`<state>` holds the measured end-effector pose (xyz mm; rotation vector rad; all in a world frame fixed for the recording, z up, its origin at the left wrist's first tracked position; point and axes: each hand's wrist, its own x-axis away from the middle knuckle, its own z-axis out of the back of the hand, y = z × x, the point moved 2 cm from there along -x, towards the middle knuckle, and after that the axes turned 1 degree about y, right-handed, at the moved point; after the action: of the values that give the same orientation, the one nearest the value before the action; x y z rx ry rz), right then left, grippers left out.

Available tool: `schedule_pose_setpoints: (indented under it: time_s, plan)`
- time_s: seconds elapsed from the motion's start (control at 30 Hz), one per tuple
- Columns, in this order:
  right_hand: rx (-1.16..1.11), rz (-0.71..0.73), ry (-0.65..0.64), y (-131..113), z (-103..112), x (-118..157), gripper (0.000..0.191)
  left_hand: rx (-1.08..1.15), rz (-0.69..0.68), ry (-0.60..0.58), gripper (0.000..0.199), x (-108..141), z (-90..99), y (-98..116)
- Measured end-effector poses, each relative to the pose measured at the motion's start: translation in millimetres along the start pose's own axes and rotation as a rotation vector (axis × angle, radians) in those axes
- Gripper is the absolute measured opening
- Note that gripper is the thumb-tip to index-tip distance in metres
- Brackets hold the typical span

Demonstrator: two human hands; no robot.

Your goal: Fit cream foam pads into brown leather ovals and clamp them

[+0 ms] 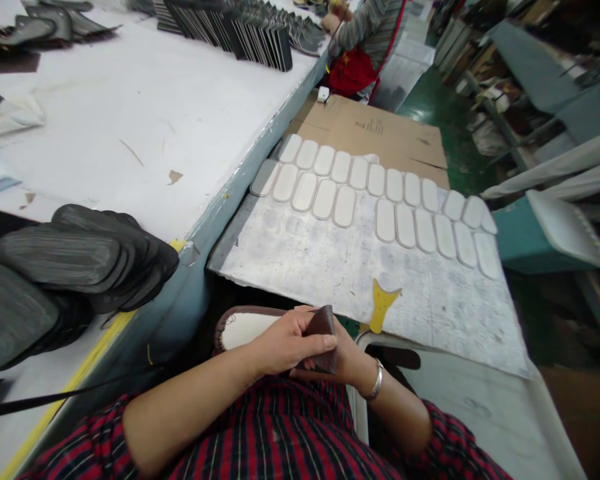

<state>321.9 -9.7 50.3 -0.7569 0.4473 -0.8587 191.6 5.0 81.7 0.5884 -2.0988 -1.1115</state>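
Between the fingers of the left hand (285,345) and the right hand (350,363), just above the lap, is a folded dark brown leather-like piece (323,325). The left thumb presses on its near face, with the other fingers curled around behind, so that hand is clamped on it; the right hand touches it from the far side, but its fingertips are hidden, and I cannot tell whether they grip.

Behind the left wrist lies a pale oval panel (253,328) with a brown puckered rim and loose-looking thread at the end farthest from the fingers. Whether it joins the folded piece cannot be seen; if it does, a hard tug could strain that threaded edge, and if it does not, a nudge from the forearm could slide it off the lap.

Just beyond the right fingers, a yellow forked piece (381,308) sits at the near edge of a whitish board (300,267); a careless sweep of that hand, or its bracelet (377,380), could knock it down. Farther ahead, pale oval pieces (325,199) lie in close rows, which a bump to the board might disorder. Left of the fingers, dark oval pads (60,253) are heaped unevenly on the counter (105,140); a jolt could topple them.
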Motion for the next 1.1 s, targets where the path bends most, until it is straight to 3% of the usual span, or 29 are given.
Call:
schedule_pose_setpoints:
  time_s: [0.13, 0.3, 0.4, 0.77, 1.1]
  plan:
    - [0.042, 0.044, -0.031, 0, -3, -2, 0.075, 0.008, 0.038, 0.081, 0.032, 35, 23.9, -5]
    - [0.128, 0.012, -0.110, 1, -5, 0, 0.091, -0.193, 0.261, 0.490, 0.036, 100, 73.3, -28]
    - [0.150, -0.008, -0.142, 2, -7, 1, 0.093, -0.325, 0.339, 0.599, 0.040, 115, 89.0, -42]
    - [0.181, -0.040, -0.211, -1, -5, -3, 0.096, -0.414, 0.501, 0.635, 0.048, 108, 76.4, -41]
    - [0.204, -0.007, -0.232, 2, -5, -3, 0.097, -0.567, 0.366, 0.606, 0.038, 104, 77.2, -39]
